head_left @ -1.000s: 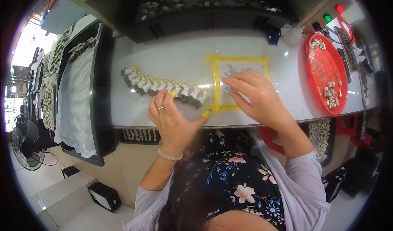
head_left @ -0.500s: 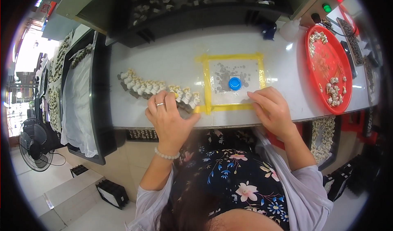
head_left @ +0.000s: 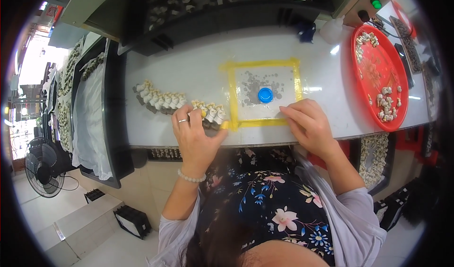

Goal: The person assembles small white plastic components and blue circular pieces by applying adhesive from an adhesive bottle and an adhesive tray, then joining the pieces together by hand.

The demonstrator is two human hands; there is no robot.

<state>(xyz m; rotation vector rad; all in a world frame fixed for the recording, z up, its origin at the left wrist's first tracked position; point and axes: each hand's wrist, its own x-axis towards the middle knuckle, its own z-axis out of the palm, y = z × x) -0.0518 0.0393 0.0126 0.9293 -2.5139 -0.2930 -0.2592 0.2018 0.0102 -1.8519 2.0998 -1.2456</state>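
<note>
A curved row of small white figurines (head_left: 161, 99) with yellowish tops stands on the white worktable. My left hand (head_left: 195, 137) is closed around the right end of the row, its thumb and a finger, both with yellow covers, pressing several figurines together. A narrow gap parts this group from those farther left. My right hand (head_left: 309, 126) hovers by the lower right corner of a yellow tape square (head_left: 231, 94), its fingers drawn together in a pinch. Anything between those fingertips is hidden. Inside the square sits a round blue cap (head_left: 266, 95) among grey spots.
A red oval tray (head_left: 378, 78) holding small pale pieces stands at the right. Behind the table's far side is a dark tray (head_left: 213, 21) with many pieces. To the left, a black tray (head_left: 113, 125) is lined with white sheeting. A black fan (head_left: 45, 167) stands beyond.
My left hand has pressed the right-end figurines closer together, and a gap has appeared in the row. The right hand stays almost in place. The whole view has shifted slightly.
</note>
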